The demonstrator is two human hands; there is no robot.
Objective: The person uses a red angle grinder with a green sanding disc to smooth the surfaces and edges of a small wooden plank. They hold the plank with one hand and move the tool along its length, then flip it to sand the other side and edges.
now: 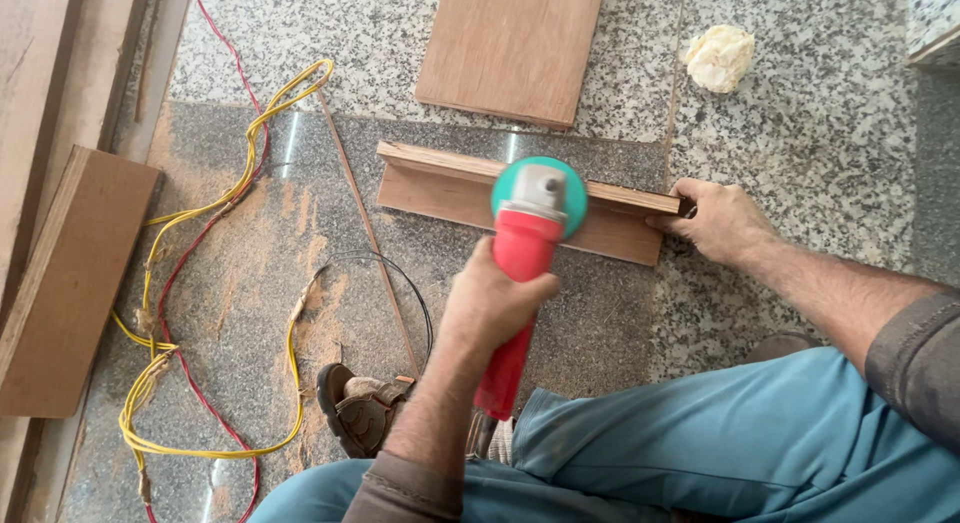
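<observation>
My left hand (490, 303) grips the red body of an angle grinder (520, 245). Its teal round head (540, 191) sits over the middle of an L-shaped wooden piece (440, 188) lying on the granite floor. My right hand (722, 221) presses on the right end of that piece, fingers curled over its upper edge. The wood under the grinder head is hidden.
A plywood board (510, 48) lies just beyond the piece, with a crumpled cream wad (718, 56) to its right. Yellow and red wires (250, 153), a black cable (405, 278) and a thin wooden strip (370, 233) cross the sawdusty floor. A plank (70, 283) lies left. My sandalled foot (358, 411) is near.
</observation>
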